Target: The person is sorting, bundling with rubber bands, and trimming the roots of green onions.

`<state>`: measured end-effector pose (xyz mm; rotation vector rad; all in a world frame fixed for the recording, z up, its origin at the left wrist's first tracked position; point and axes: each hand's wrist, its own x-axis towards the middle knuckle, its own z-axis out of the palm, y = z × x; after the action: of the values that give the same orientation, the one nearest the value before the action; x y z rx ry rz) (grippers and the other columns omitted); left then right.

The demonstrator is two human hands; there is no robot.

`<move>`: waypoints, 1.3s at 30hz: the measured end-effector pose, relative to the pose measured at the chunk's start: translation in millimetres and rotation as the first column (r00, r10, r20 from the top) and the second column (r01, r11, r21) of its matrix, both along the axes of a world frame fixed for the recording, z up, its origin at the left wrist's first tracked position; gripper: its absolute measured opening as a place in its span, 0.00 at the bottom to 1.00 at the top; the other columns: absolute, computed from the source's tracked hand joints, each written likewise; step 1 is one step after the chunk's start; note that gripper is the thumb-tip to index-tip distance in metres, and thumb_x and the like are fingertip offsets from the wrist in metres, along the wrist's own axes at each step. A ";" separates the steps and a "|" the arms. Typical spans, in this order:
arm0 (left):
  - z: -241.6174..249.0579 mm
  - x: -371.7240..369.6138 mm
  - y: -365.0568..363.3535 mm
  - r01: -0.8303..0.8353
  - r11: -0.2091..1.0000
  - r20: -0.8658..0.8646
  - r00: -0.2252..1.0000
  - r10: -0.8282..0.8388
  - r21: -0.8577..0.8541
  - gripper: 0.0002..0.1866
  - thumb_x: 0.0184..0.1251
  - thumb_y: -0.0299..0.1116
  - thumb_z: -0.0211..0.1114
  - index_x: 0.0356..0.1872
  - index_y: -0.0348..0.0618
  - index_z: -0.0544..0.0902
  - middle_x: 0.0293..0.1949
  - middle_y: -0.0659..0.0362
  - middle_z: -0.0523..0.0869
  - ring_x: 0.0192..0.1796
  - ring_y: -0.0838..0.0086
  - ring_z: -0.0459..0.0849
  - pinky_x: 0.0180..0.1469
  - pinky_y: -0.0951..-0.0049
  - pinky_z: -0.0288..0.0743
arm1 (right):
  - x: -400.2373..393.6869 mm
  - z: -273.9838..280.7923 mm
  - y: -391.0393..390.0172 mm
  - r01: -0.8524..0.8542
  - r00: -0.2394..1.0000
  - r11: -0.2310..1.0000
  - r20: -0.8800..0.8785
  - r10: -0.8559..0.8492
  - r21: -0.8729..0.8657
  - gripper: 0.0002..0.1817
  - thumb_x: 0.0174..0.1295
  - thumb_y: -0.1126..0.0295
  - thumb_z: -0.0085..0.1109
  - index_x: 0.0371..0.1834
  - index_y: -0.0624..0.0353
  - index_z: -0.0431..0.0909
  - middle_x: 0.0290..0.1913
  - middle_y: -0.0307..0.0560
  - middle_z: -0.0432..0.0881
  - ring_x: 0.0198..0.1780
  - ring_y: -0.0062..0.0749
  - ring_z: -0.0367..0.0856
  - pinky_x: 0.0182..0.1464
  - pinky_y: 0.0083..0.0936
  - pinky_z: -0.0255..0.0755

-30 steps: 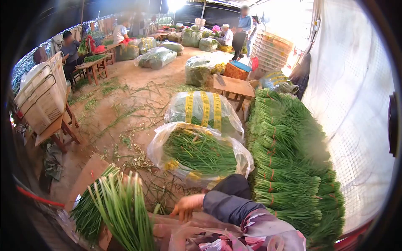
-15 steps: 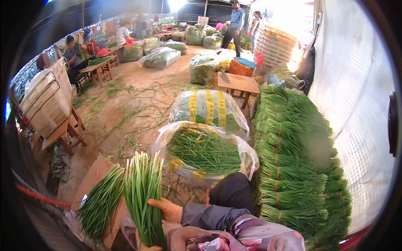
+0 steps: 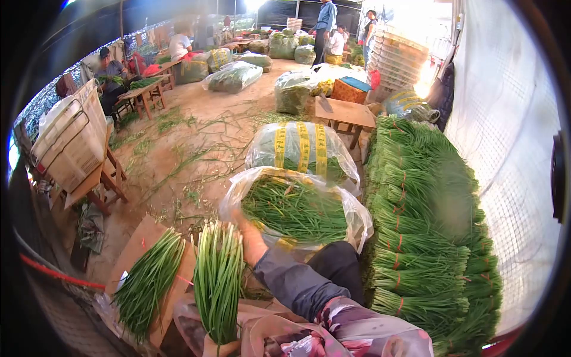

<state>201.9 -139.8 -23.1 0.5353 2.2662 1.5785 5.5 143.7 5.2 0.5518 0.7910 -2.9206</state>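
A bunch of garlic chives (image 3: 218, 279) stands nearly upright, pale ends up. My left hand (image 3: 221, 347) is closed around its lower green part at the bottom edge of the view, mostly hidden by leaves. Just right of the pale tops, my right hand (image 3: 252, 241) reaches upward with its fingers stretched out, close to the bag rim; its fingertips are partly blurred. More loose chives (image 3: 148, 282) lie on a brown board (image 3: 178, 279) to the left. In front is an open clear plastic bag (image 3: 360, 223) filled with chives (image 3: 297, 208).
Chive bundles with red ties (image 3: 416, 238) are stacked along the white wall at right. A taped bag (image 3: 303, 149), a small wooden table (image 3: 345, 113) and a crate on a stand (image 3: 74, 140) stand around. Several people work farther back; one person (image 3: 326, 27) stands.
My right hand has left the side of the bunch and moved up beside its pale tops. The bunch sits slightly lower and farther right. A distant standing person has shifted left.
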 end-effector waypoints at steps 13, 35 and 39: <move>24.1 3.2 -10.9 -0.246 0.851 0.447 0.894 0.014 0.465 0.38 0.46 0.22 0.69 0.66 0.38 0.69 0.58 0.52 0.79 0.53 0.66 0.82 0.58 0.64 0.75 | -20.9 18.0 132.4 0.433 0.900 0.891 -0.127 -0.418 0.134 0.18 0.61 0.72 0.51 0.56 0.55 0.77 0.13 0.28 0.53 0.12 0.18 0.49 0.16 0.22 0.42; 49.6 10.2 -24.6 -0.466 0.871 0.600 0.745 0.291 0.155 0.16 0.47 0.21 0.71 0.41 0.37 0.80 0.28 0.59 0.83 0.22 0.76 0.80 0.25 0.78 0.75 | 22.3 11.7 69.4 -0.152 0.985 0.546 0.081 0.153 0.824 0.16 0.68 0.58 0.58 0.45 0.60 0.83 0.19 0.34 0.77 0.15 0.13 0.63 0.17 0.14 0.55; 38.4 11.7 -23.2 -0.506 0.854 0.520 0.766 0.378 0.124 0.20 0.48 0.19 0.69 0.45 0.39 0.77 0.28 0.59 0.83 0.22 0.77 0.80 0.25 0.77 0.75 | 55.7 73.0 9.3 -0.234 0.867 0.116 0.154 0.473 0.965 0.21 0.57 0.58 0.69 0.49 0.58 0.82 0.27 0.41 0.85 0.29 0.21 0.83 0.35 0.20 0.73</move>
<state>213.6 -163.0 15.3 -0.3623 1.8873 1.9744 61.2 153.1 78.1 0.0015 2.4188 -1.6200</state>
